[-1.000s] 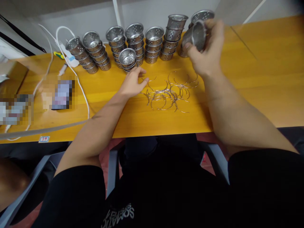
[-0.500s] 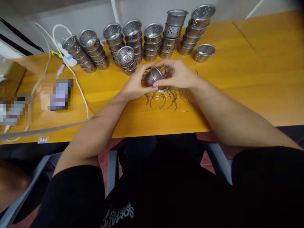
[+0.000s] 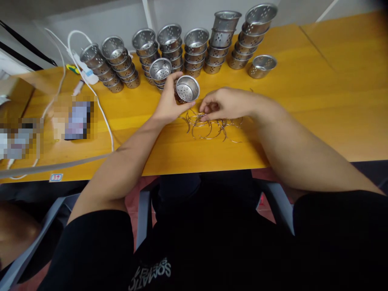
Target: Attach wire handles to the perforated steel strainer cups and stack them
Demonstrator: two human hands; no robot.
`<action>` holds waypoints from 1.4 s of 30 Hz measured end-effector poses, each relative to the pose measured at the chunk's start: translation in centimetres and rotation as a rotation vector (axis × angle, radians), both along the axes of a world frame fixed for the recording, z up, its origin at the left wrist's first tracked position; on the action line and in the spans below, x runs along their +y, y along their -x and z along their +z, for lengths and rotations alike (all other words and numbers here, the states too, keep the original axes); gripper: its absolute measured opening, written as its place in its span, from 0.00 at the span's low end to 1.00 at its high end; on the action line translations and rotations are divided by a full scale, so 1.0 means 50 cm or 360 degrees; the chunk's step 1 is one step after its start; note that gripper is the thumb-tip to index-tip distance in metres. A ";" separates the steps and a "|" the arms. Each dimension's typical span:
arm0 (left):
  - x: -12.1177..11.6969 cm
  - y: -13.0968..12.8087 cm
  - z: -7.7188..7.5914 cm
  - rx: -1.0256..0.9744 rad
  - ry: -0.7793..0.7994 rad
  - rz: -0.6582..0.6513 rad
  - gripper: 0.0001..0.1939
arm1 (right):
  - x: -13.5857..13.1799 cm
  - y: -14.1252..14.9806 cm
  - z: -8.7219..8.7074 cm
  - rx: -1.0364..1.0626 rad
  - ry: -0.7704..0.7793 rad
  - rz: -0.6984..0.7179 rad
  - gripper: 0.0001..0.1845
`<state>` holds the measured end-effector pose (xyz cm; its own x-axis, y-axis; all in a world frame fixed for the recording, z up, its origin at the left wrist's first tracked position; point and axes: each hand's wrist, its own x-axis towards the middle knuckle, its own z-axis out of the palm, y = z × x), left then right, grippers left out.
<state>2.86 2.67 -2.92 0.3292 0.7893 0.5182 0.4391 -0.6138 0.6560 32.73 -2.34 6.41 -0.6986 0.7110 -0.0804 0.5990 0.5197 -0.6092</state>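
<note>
My left hand [image 3: 170,103] is closed around a perforated metal cup [image 3: 188,89], thumb on the near side, with the cup's open mouth facing up toward me. My right hand [image 3: 222,104] hovers just to the right of that cup and apart from it. Its fingers are curled, with thumb and fingertips close together over a loose pile of curved metal wires [image 3: 209,129]. Whether a wire is between those fingertips cannot be made out. Close behind my left hand stands a short stack of perforated cups [image 3: 160,70], partly hidden by it.
Several stacks of the same cups [image 3: 195,52] line the back of the yellow table [image 3: 318,105]. A single cup [image 3: 262,66] stands at the right end. To the left lie a phone [image 3: 78,120], a white cable [image 3: 103,113] and a power strip [image 3: 87,72].
My right hand has let go of the cup and moved slightly right and down toward the wires. My left hand has shifted a little left, turning the cup mouth up.
</note>
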 end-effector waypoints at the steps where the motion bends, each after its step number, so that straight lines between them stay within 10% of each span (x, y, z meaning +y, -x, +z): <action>1: -0.012 0.001 0.016 0.0055 0.0015 0.0063 0.51 | 0.001 0.006 -0.003 -0.0072 -0.0051 0.0016 0.12; 23: -0.056 -0.015 0.064 0.0082 0.0055 0.0133 0.47 | 0.006 -0.015 -0.001 0.0036 -0.0319 -0.0098 0.06; 34: -0.059 -0.015 0.061 0.0054 0.0023 0.0066 0.55 | 0.022 0.005 -0.017 0.0778 -0.0048 -0.0490 0.31; 42: -0.055 -0.002 0.058 0.0078 -0.0046 0.0121 0.41 | 0.054 0.011 -0.042 0.0954 0.0030 -0.0689 0.44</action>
<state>2.97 -0.07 0.00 0.2942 0.7981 0.5258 0.5165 -0.5957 0.6152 32.17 0.34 4.29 -0.2837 0.9353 0.2117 0.3095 0.2983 -0.9029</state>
